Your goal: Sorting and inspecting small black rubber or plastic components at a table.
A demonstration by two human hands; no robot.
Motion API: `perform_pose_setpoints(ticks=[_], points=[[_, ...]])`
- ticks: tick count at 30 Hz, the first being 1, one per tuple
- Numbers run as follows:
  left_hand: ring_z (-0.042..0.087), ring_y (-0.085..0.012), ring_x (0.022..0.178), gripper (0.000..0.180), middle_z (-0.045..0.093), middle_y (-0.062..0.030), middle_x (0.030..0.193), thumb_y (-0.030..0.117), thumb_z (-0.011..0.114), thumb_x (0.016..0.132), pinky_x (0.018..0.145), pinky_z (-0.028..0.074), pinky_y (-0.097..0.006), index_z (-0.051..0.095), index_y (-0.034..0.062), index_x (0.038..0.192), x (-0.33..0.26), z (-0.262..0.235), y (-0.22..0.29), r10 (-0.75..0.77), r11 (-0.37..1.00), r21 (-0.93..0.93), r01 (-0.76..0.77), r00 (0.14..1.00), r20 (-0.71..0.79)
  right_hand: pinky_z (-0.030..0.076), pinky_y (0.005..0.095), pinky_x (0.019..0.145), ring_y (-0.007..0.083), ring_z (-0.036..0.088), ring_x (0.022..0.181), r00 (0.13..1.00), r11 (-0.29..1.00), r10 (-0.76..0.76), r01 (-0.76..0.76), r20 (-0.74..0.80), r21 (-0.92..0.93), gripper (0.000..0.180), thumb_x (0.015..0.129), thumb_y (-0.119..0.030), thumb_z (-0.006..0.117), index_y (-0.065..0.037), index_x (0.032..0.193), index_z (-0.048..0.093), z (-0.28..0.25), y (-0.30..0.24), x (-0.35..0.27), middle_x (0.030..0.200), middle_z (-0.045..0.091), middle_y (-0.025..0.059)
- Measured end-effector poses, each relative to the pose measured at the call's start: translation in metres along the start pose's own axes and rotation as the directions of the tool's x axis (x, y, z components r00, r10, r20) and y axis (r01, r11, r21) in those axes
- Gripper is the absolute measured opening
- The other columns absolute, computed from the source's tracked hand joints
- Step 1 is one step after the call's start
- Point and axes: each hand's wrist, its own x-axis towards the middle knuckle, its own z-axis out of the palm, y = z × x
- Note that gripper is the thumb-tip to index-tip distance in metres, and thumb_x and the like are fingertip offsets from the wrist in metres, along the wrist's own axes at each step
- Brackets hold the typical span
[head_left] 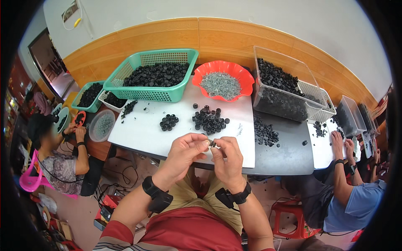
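Observation:
Close together above the white board's front edge, my left hand (188, 151) and my right hand (228, 159) are both closed in a pinch. Between the right fingertips is a small black part (213, 144). The left fingertips meet it, but whatever they pinch is too small to make out. Just beyond my hands, a pile of black round caps (210, 120) lies on the white board (138, 127). A smaller group of the same caps (168, 122) sits to its left.
Behind the piles stand a green basket (138, 94) of black parts, a red scalloped bowl (247, 91) of small metal pieces and a clear bin (280, 106). Loose black parts (264, 133) lie on the dark table (289, 157). Co-workers sit on both sides.

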Motion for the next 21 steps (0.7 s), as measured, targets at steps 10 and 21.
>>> perform_pose_setpoints(ticks=[10, 21], points=[[0.070, -0.0276, 0.090, 0.021, 0.073, -0.0130, 0.104, 0.011, 0.076, 0.085, 0.079, 0.056, -0.037, 0.074, 0.0022, 0.104, 0.023, -0.017, -0.004, 0.547, 0.157, 0.917, -0.367, 0.806, 0.229, 0.049, 0.0279, 0.056, 0.0149, 0.061, 0.065, 0.992, 0.983, 0.121, -0.114, -0.039, 0.147, 0.018, 0.097, -0.002, 0.068, 0.002, 0.113, 0.063, 0.000, 0.005, -0.003, 0.106, 0.059, 0.0123], [0.070, -0.0282, 0.083, 0.023, 0.072, -0.0129, 0.095, 0.012, 0.077, 0.082, 0.075, 0.055, -0.038, 0.075, 0.0040, 0.104, 0.025, -0.013, 0.001, 0.460, 0.198, 0.926, -0.321, 0.865, 0.201, 0.048, 0.0259, 0.055, 0.0128, 0.060, 0.065, 0.989, 0.970, 0.144, -0.133, -0.036, 0.201, 0.015, 0.098, -0.002, 0.067, 0.002, 0.112, 0.063, -0.003, 0.007, -0.003, 0.105, 0.059, 0.0108]])
